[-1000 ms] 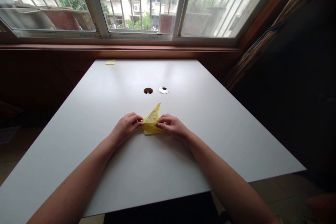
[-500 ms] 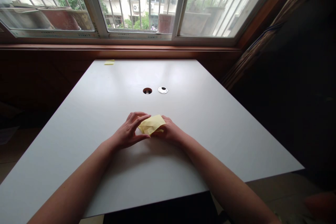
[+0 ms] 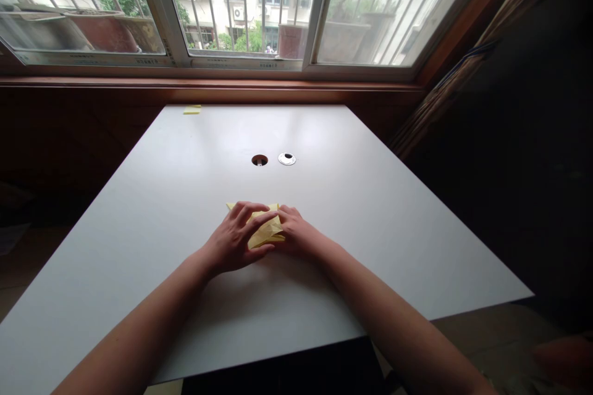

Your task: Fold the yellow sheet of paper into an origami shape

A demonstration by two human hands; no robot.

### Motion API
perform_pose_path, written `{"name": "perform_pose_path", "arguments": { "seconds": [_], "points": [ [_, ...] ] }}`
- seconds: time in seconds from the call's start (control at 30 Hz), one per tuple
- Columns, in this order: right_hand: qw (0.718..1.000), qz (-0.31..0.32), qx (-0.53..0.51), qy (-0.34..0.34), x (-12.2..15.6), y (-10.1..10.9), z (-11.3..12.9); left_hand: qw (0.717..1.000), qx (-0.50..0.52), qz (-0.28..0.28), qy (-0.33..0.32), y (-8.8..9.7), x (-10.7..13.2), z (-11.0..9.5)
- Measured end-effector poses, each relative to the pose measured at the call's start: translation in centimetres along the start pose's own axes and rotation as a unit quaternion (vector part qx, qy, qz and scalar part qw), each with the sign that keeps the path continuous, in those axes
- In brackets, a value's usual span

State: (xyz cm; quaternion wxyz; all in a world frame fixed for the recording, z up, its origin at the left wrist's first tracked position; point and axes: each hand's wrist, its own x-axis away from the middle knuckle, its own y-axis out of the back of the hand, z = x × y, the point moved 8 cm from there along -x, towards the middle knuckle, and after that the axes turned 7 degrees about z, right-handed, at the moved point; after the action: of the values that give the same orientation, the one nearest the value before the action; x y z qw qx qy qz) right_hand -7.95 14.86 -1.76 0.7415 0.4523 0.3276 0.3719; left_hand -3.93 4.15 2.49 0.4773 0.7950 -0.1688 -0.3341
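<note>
A folded piece of yellow paper (image 3: 263, 232) lies on the white table (image 3: 194, 185) in front of me, mostly covered by my hands. My left hand (image 3: 238, 237) rests on it from the left, fingers laid over its top and thumb under its near edge. My right hand (image 3: 296, 233) grips its right side, fingers curled onto the paper. Only a small corner shows beyond my left fingers.
A round cable hole (image 3: 259, 160) and its white cap (image 3: 286, 158) sit beyond the paper. A small yellow scrap (image 3: 191, 110) lies at the table's far left edge. A barred window (image 3: 245, 6) and wooden sill run behind. A dark curtain (image 3: 509, 105) hangs at the right.
The paper's upright pointed flap has been folded down flat. My left hand moved over the top of the paper, and both hands now press it against the table.
</note>
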Motion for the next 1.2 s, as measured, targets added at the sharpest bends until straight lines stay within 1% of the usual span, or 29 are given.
{"name": "perform_pose_path", "arguments": {
  "seconds": [0.1,0.27,0.43,0.53,0.63,0.8,0.9,1.07,1.2],
  "points": [
    [1.000,0.006,0.001,0.010,0.1,0.0,0.3,0.999,-0.038,-0.011,-0.005,-0.1,-0.1,-0.7],
    [0.999,-0.016,-0.003,0.035,0.3,0.2,0.8,0.997,-0.061,-0.049,0.001,0.5,0.0,-0.4],
    [0.998,-0.027,-0.003,0.064,0.4,0.2,1.2,0.990,-0.056,-0.124,0.024,2.0,0.6,0.4],
    [0.997,-0.035,0.001,0.071,0.4,0.6,1.4,0.982,-0.052,-0.174,0.051,3.2,1.1,1.0],
    [0.995,-0.053,-0.003,0.080,0.6,1.1,1.7,0.974,-0.043,-0.208,0.075,4.1,1.5,1.7],
    [0.992,-0.091,-0.017,0.090,0.9,1.8,1.6,0.965,-0.006,-0.240,0.105,5.2,1.8,2.6],
    [0.990,-0.102,-0.028,0.096,0.8,1.9,1.3,0.956,0.010,-0.263,0.131,5.7,2.0,3.1],
    [0.987,-0.091,-0.077,0.110,0.6,1.5,0.9,0.940,0.012,-0.297,0.168,6.3,2.5,3.8],
    [0.987,-0.080,-0.102,0.091,0.5,1.2,0.5,0.933,0.025,-0.306,0.188,6.6,2.7,4.2]
  ]
}}
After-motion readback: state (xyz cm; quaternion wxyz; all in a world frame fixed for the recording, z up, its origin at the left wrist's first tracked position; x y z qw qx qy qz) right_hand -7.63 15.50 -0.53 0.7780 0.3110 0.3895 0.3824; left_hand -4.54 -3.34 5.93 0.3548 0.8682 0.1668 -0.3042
